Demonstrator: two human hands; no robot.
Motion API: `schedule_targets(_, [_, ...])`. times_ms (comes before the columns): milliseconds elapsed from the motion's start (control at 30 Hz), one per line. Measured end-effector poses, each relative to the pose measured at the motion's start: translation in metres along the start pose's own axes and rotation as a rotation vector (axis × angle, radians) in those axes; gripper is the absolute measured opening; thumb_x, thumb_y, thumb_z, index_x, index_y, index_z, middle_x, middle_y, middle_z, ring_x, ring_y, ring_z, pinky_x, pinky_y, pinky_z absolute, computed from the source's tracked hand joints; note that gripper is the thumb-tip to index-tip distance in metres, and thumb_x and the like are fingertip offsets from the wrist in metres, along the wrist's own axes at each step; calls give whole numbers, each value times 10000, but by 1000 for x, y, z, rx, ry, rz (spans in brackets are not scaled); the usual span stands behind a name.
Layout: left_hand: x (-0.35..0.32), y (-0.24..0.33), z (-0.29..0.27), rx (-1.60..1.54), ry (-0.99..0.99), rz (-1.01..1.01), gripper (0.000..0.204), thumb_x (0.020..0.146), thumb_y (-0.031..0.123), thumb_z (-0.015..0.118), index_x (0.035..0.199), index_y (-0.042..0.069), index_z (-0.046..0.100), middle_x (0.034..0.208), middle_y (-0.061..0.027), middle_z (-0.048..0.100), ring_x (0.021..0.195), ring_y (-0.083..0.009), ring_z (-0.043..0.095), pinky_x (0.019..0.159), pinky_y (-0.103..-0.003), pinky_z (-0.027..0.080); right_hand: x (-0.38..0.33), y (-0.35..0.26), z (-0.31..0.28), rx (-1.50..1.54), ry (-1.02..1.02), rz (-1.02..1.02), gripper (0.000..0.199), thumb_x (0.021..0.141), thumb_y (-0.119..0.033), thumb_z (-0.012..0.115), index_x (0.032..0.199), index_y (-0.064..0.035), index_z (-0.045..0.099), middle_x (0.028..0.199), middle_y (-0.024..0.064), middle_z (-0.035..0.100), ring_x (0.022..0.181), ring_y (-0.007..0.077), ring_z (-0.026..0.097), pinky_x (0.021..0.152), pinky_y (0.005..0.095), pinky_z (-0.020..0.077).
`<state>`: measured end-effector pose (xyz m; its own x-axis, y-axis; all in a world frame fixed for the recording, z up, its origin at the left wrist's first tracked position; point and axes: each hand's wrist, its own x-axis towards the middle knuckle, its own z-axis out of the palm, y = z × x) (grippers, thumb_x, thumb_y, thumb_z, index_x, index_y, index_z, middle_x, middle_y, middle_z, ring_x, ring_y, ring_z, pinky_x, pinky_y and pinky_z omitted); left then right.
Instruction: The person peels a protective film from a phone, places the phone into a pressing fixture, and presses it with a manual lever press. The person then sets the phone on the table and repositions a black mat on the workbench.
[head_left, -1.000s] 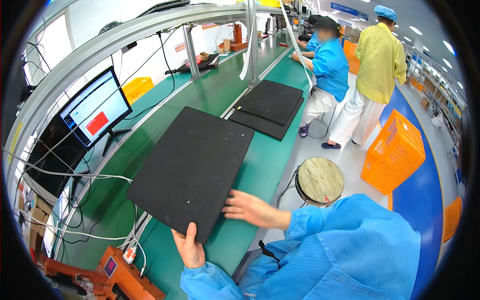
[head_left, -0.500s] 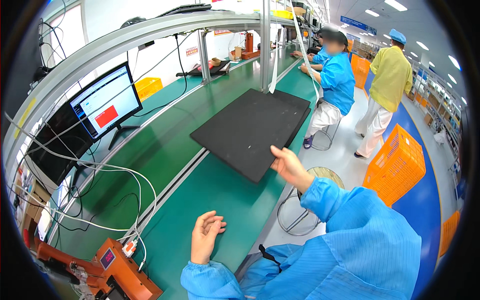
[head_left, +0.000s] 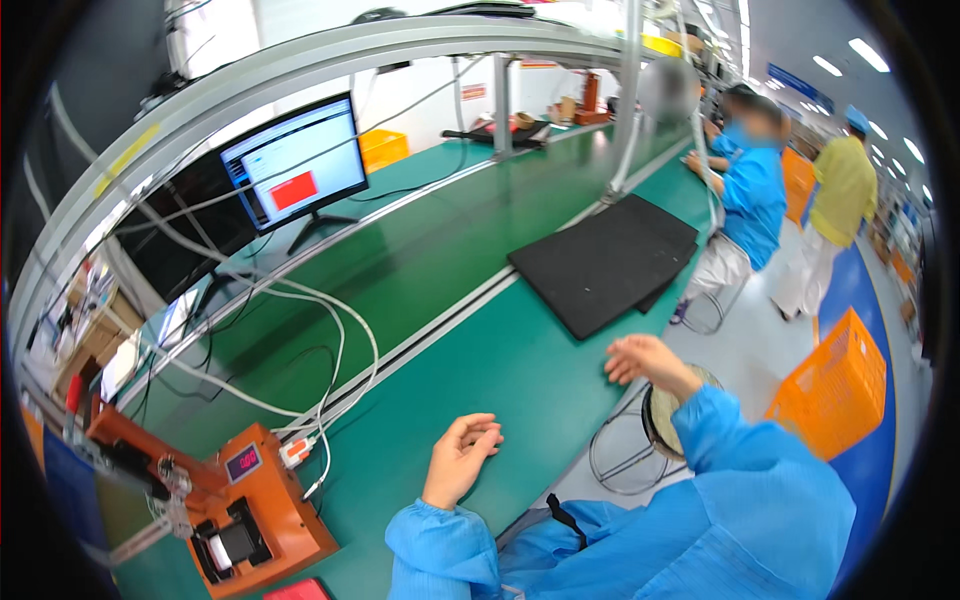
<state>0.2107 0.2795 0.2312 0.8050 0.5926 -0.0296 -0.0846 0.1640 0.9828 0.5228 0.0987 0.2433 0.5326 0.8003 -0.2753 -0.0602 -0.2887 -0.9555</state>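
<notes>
Two black flat foam-like sheets (head_left: 600,265) lie stacked and slightly askew on the green bench (head_left: 540,370). My right hand (head_left: 650,362) is just off their near corner, over the bench's front edge. Its fingers are loosely bent and apart, and it touches nothing. Low over the bench, left of it, my left hand (head_left: 462,460) is half curled with nothing visible in it. An orange machine (head_left: 260,510) with a small red-digit display, a lever and a black nest holding a dark and white piece stands left of that hand.
A lit monitor (head_left: 295,165) stands behind the bench, with white cables (head_left: 350,320) hanging before it. A metal frame (head_left: 380,45) spans above. A stool (head_left: 665,420) and an orange crate (head_left: 835,385) are on the right. Co-workers (head_left: 752,205) sit along the bench; another person (head_left: 840,195) stands beyond.
My right hand has let go of the top black sheet, which now lies flatter on the bench. The view has swung left, bringing more of the orange machine into sight.
</notes>
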Motion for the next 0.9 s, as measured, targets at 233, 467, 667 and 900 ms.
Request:
schedule_targets(233, [-18, 42, 8, 265, 448, 448, 83, 875, 30, 600, 927, -22, 638, 902, -135, 657, 821, -179, 645, 690, -280, 506, -19, -78, 158, -64, -804, -273, 335, 976, -208, 495, 1253, -21, 516, 1057, 104, 648, 916, 162, 628, 788, 281, 499])
schedule_targets(467, [-82, 206, 22, 121, 225, 1409, 183, 889, 70, 477, 706, 65, 469, 629, -58, 483, 536, -196, 479, 497, -290, 405, 31, -59, 274, 146, -1216, -18, 340, 971, -229, 502, 1228, -8, 527, 1008, 84, 634, 839, 132, 602, 715, 244, 472])
schedule_targets(667, [-103, 198, -19, 125, 297, 1397, 141, 886, 82, 507, 747, 69, 498, 710, -49, 510, 630, -188, 496, 593, -308, 411, 40, -42, 284, 286, -1152, 107, 330, 974, -223, 493, 1219, -4, 528, 942, 71, 614, 803, 121, 573, 733, 243, 459])
schedule_targets(900, [-101, 190, -53, -18, 93, 1335, 93, 883, 96, 543, 794, 74, 532, 805, -39, 542, 740, -178, 515, 706, -329, 418, 45, -40, 294, 340, -1157, 138, 347, 970, -215, 494, 1233, 9, 507, 965, 89, 603, 837, 139, 563, 774, 267, 461])
